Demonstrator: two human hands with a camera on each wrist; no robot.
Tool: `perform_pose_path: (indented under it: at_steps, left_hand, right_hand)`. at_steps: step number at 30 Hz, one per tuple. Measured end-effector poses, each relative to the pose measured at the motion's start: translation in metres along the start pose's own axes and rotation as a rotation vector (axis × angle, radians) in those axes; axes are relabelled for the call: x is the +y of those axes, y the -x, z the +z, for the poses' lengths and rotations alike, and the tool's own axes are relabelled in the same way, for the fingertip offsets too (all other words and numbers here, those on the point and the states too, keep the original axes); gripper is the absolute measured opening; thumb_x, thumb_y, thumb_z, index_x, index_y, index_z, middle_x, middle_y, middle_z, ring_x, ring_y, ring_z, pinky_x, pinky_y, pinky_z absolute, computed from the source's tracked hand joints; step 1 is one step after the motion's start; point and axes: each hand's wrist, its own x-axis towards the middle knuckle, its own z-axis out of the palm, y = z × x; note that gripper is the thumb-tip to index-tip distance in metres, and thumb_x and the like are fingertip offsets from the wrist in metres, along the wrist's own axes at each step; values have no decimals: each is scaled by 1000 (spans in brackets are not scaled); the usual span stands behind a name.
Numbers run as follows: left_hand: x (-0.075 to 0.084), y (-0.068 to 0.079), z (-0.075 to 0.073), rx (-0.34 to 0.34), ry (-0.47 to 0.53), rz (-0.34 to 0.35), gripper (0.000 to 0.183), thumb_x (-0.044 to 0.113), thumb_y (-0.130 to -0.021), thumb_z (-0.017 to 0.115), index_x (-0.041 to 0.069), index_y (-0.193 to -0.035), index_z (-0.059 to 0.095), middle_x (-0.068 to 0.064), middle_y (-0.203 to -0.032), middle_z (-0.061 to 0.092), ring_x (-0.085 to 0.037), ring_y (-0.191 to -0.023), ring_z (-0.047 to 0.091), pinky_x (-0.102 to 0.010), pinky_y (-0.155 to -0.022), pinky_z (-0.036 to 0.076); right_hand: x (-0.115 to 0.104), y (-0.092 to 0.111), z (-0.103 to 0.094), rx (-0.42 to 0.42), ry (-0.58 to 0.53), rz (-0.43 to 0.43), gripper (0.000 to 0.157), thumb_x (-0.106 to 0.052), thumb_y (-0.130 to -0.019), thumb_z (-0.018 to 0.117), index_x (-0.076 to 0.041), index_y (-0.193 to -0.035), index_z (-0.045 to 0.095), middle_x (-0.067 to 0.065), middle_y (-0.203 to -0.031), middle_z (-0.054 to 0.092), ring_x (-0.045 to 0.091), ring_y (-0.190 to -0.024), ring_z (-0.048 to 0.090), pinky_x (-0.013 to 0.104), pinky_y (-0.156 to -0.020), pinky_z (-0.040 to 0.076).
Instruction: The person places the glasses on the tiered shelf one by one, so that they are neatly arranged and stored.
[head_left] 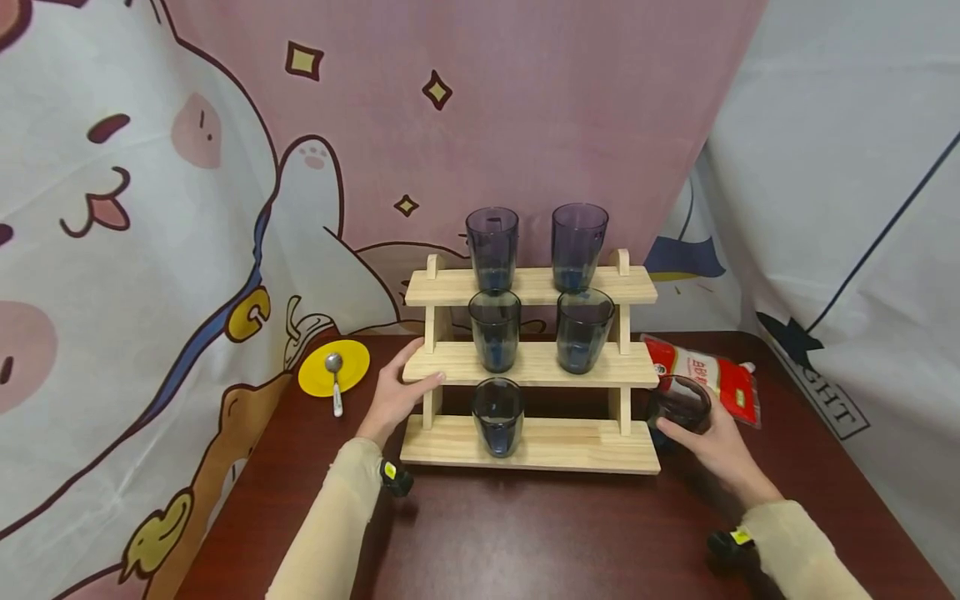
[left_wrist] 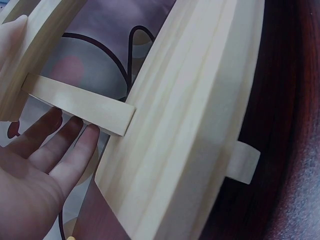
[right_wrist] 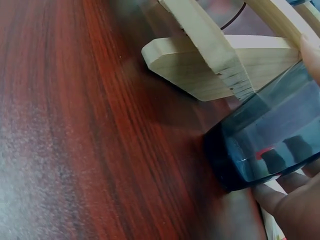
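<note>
A three-tier wooden stand [head_left: 570, 446] holds blue-tinted drinking glasses: two on the top board, two on the middle board and one glass [head_left: 498, 421] left of centre on the bottom board. At the stand's left end, my left hand [head_left: 395, 390] grips the middle board, thumb on top. In the left wrist view its fingers [left_wrist: 75, 155] reach beneath the board to the upright [left_wrist: 80, 102]. My right hand [head_left: 716, 442] holds another glass [right_wrist: 270, 135] upright, just right of the stand, thumb on the near side and fingers around the far side.
A red and white packet [head_left: 705, 375] lies behind the right hand. On the left, a yellow plate [head_left: 311, 379] bears a spoon [head_left: 335, 375] whose handle overhangs the rim. A printed cloth [head_left: 570, 108] hangs close behind the stand. The dark wooden table [head_left: 525, 533] extends in front.
</note>
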Motion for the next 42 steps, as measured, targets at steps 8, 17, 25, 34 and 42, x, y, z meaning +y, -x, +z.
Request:
perform_pose_path:
  at_steps: [8, 17, 25, 34, 42]
  left_hand:
    - [1, 1, -1, -10, 11, -8, 80, 18, -87, 89, 22, -157, 51, -9, -157, 52, -26, -119, 63, -34, -95, 56]
    - [-24, -14, -3, -4, -15, 2, 81, 18, -88, 88, 24, -159, 49, -7, -158, 52, -28, -125, 60, -39, -99, 54]
    - [-32, -14, -1, 10, 1, 29, 78, 27, -87, 90, 35, -155, 52, -1, -158, 51, -26, -120, 63, -37, -95, 57]
    - [-32, -13, -1, 28, -5, 48, 75, 31, -85, 91, 39, -151, 56, -1, -153, 55, -26, -109, 68, -38, -87, 60]
    - [-32, -12, -1, 29, -18, 42, 76, 32, -84, 92, 41, -150, 55, 2, -153, 55, -26, -116, 66, -40, -94, 58]
  right_hand:
    - [3, 3, 3, 71, -13, 19, 86, -26, -94, 82, -9, -162, 32, 25, -149, 51, 6, -116, 53, 5, -86, 45]
    - [-3, 18, -7, 164, -42, -2, 83, -14, -91, 84, -12, -160, 38, 15, -140, 53, -6, -109, 53, 6, -83, 48]
    - [-32, 33, -27, 219, -176, -89, 80, 7, -88, 80, -14, -157, 45, -14, -129, 60, -3, -111, 60, 8, -84, 51]
    - [-69, 43, -22, 110, -285, -237, 79, 21, -84, 73, -3, -154, 46, -7, -130, 68, 2, -113, 66, 11, -88, 53]
    - [-87, 39, 4, 0, -309, -258, 79, 21, -82, 76, 0, -152, 47, -3, -129, 68, 9, -114, 65, 17, -90, 55]
